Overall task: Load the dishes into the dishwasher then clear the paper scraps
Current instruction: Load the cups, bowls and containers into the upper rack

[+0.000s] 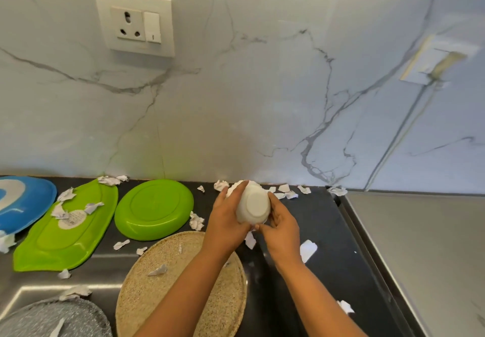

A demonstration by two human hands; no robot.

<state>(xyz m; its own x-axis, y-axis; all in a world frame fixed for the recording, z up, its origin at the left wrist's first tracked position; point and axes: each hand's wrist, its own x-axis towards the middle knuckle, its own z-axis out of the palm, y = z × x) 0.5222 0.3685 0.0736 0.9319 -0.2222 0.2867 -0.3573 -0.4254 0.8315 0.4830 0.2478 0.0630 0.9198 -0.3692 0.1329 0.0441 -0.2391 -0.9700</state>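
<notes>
Left hand [225, 221] and right hand [282, 227] grip one upturned white bowl [254, 205]; two green plates [154, 210] lie left.

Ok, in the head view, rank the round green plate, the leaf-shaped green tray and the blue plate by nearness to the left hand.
1. round green plate, just left of the left hand.
2. leaf-shaped green tray, further left.
3. blue plate, at the far left edge.
</notes>
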